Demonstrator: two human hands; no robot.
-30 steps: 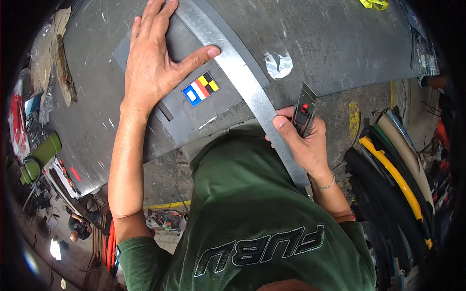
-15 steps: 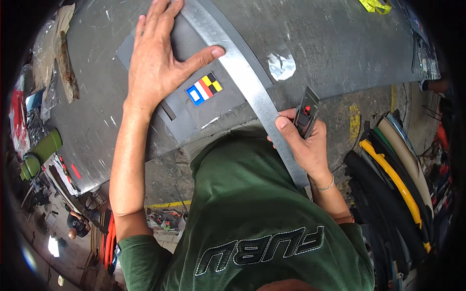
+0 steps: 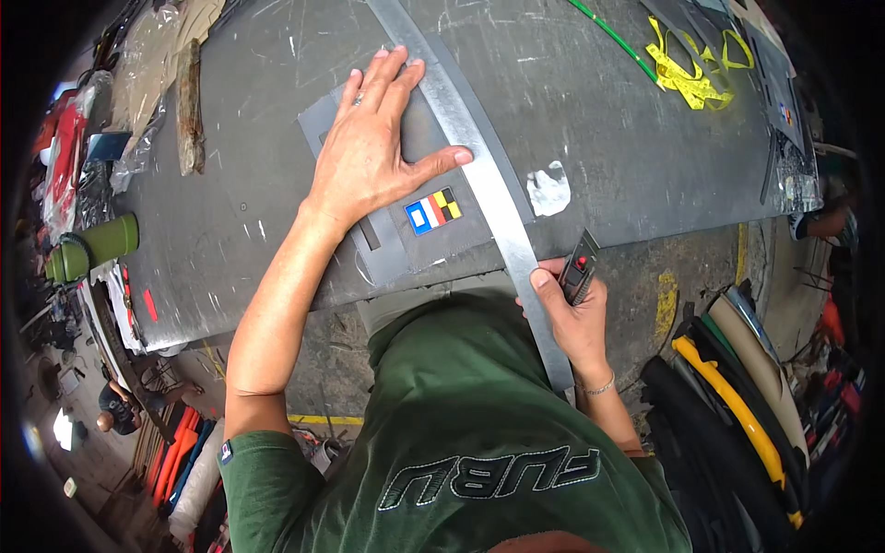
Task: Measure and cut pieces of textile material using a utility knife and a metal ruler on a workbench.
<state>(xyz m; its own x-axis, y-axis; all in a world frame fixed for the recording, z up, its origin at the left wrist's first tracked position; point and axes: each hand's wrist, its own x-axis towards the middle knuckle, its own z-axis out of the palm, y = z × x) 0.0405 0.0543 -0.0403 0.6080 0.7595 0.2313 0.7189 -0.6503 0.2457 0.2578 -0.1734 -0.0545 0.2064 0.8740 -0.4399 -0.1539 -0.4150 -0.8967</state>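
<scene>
A long metal straightedge (image 3: 498, 198) lies over a dark grey piece of sheet material (image 3: 419, 124) with stitched edges, its lower end jutting past the table edge. On that material, left of the straightedge, is a small patch (image 3: 432, 212) in blue, white, red, yellow and black. My left hand (image 3: 369, 143) rests flat on the piece, fingers spread, with fingertips and thumb against the straightedge. My right hand (image 3: 579, 313) grips a black utility knife (image 3: 579, 263) with a red slider, blade upward. The same hand's thumb and fingers also pinch the straightedge near its lower end.
On the dark worktable (image 3: 277, 230) lie a silvery-white scrap (image 3: 549, 189), a yellow tape measure (image 3: 687, 74) and a green cord (image 3: 618, 41). A green cylinder (image 3: 97, 249) stands at the left edge. Rolls of material (image 3: 728, 387) lean at the right. Another person (image 3: 120, 405) is at far left.
The whole view has shifted, so the table and my hands appear farther right and lower. The tape shows more fully and the green cord has come into view. Both hands keep their holds.
</scene>
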